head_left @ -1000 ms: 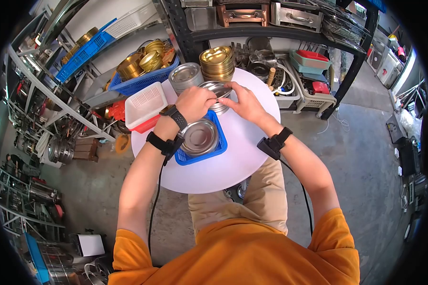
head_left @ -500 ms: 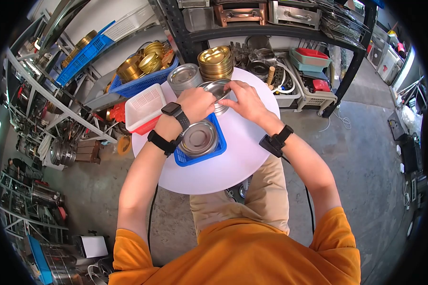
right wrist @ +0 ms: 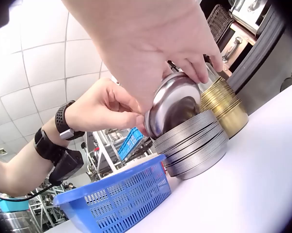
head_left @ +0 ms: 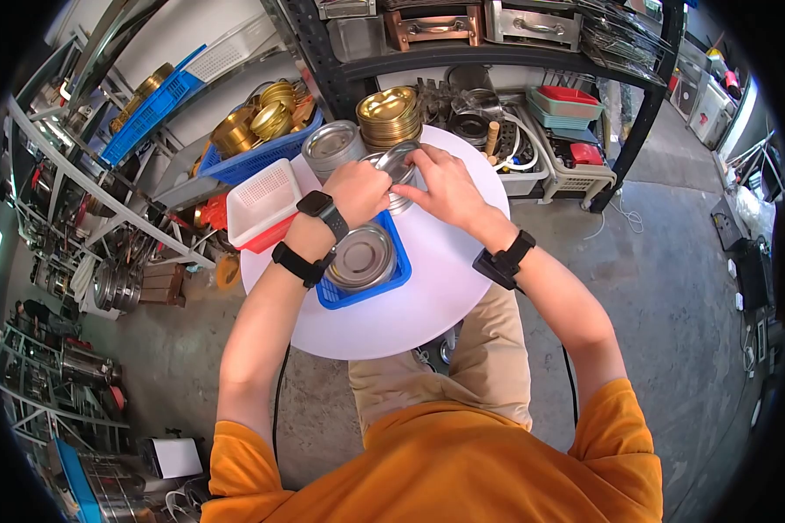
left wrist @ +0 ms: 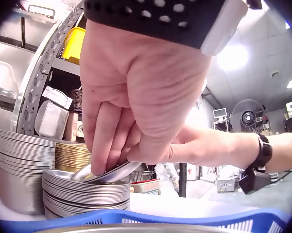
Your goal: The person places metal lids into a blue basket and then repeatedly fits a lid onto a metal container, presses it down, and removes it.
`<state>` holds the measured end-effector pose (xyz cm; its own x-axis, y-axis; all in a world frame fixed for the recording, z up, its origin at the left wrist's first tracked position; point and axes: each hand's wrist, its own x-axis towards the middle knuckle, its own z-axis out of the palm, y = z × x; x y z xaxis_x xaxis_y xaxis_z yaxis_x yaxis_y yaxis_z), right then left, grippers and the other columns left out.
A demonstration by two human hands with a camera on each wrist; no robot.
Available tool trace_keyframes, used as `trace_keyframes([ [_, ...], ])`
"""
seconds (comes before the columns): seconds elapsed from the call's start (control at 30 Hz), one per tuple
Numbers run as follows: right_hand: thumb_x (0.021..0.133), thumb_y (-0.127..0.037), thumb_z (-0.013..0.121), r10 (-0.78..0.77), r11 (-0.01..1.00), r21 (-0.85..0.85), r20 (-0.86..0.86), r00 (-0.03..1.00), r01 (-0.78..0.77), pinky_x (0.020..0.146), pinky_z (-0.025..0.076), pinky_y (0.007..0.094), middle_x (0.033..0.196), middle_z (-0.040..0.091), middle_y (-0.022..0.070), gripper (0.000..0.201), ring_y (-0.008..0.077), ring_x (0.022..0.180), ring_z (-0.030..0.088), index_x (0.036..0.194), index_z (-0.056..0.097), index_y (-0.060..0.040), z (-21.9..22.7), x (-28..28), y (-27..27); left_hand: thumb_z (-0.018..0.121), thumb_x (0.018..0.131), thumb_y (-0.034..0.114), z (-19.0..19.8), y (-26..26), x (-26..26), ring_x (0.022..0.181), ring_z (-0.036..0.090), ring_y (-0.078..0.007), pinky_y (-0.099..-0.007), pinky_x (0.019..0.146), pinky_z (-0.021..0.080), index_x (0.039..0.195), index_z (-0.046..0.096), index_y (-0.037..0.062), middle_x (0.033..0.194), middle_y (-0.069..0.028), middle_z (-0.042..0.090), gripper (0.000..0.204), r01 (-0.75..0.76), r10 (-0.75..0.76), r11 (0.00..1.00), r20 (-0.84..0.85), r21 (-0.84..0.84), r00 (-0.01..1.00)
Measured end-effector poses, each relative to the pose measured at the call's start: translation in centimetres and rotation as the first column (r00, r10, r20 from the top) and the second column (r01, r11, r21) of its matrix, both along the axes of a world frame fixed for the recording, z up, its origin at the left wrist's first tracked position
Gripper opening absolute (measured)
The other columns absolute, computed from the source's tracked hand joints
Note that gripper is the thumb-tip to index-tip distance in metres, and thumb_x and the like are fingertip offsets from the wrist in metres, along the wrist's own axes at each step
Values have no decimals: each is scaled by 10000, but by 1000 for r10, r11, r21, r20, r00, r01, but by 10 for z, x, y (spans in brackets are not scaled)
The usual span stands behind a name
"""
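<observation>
Both hands meet over a stack of round steel dishes [right wrist: 194, 145] on the white table. The left hand [head_left: 358, 192] pinches the near-left rim of a tilted steel dish [right wrist: 177, 103] with thumb and fingers. My right hand [head_left: 445, 187] grips the same dish from the other side, its fingers over the far rim in the right wrist view. The dish leans on top of the stack. Just nearer the body, a blue basket [head_left: 401, 272] holds round steel dishes [head_left: 360, 256].
A taller stack of steel dishes [head_left: 333, 146] and a stack of gold dishes [head_left: 387, 118] stand behind. White and red baskets [head_left: 262, 202] sit at the table's left. Beyond the table [head_left: 366, 336] are a black shelf [head_left: 497, 63] and crates [head_left: 584, 179].
The dish has tipped up more steeply between the hands, which stay over the same stack. The head view has shifted slightly.
</observation>
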<state>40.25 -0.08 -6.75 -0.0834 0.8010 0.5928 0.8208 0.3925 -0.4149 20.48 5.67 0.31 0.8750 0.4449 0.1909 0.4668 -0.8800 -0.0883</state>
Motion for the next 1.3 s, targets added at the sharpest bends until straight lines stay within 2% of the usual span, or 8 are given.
trace_keyframes([
  [0.27, 916, -403, 758, -11, 998, -63, -46, 999, 8, 1005, 475, 532, 1248, 654, 204, 491, 389, 1204, 615, 1203, 617, -30, 2, -3, 0, 680, 835, 128, -6, 6, -2, 732, 699, -419, -511, 729, 567, 787, 727, -6, 743, -235, 690, 150, 29, -29, 1000, 53, -4, 998],
  [0.47, 884, -346, 792, -59, 994, 86, -38, 998, 62, 917, 550, 494, 1207, 688, 208, 541, 415, 1101, 664, 1270, 615, -12, 0, -8, 0, 655, 840, 128, -1, -3, 1, 781, 702, -410, -502, 724, 566, 806, 695, 5, 810, -193, 709, 134, -47, 46, 999, 94, 5, 994],
  [0.77, 863, -384, 809, -116, 992, -56, -121, 986, 110, 938, 537, 533, 1128, 684, 292, 880, 456, 1069, 677, 1506, 380, 35, -11, -15, 1, 641, 912, 156, 4, -10, -20, 886, 685, -378, -484, 750, 547, 943, 687, 40, 939, -138, 675, 129, -125, 134, 991, 270, -51, 953],
  [0.97, 890, -378, 793, -137, 987, -92, -56, 989, 131, 923, 556, 533, 1144, 696, 264, 675, 456, 1050, 689, 1384, 547, 11, -24, -11, 9, 686, 937, 144, 19, -57, -62, 876, 673, -365, -453, 734, 534, 975, 705, 64, 933, -114, 674, 90, -150, 159, 987, 285, -54, 945],
  [1.03, 931, -317, 764, -109, 985, -136, -14, 994, 106, 927, 553, 493, 1197, 700, 235, 418, 430, 1086, 681, 1202, 659, -17, -20, -11, 7, 695, 914, 116, 16, -75, -77, 864, 672, -352, -450, 721, 532, 950, 702, 57, 917, -109, 675, 69, -125, 116, 992, 309, 8, 944],
  [1.13, 940, -266, 762, -69, 988, -146, -79, 994, 57, 917, 551, 482, 1165, 715, 204, 295, 413, 1073, 687, 1110, 687, -37, -18, -10, 11, 721, 881, 100, 1, -96, -97, 868, 670, -347, -444, 745, 526, 937, 707, 49, 901, -114, 681, 77, -145, 134, 989, 311, 12, 941],
  [1.23, 928, -245, 778, -57, 995, -86, -190, 980, 42, 903, 553, 478, 1112, 727, 209, 279, 417, 1038, 691, 1082, 684, -32, -16, -9, 13, 751, 862, 125, -23, -111, -110, 900, 663, -357, -442, 816, 515, 938, 707, 44, 934, -119, 699, 120, -182, 181, 983, 303, -24, 936],
  [1.3, 921, -256, 789, -80, 995, -76, -204, 976, 66, 897, 555, 477, 1076, 737, 209, 292, 405, 1010, 706, 1074, 692, -26, -15, -11, 10, 783, 854, 191, -34, -116, -115, 933, 655, -358, -456, 875, 502, 952, 708, 45, 967, -114, 708, 191, -64, 98, 992, 347, -108, 933],
])
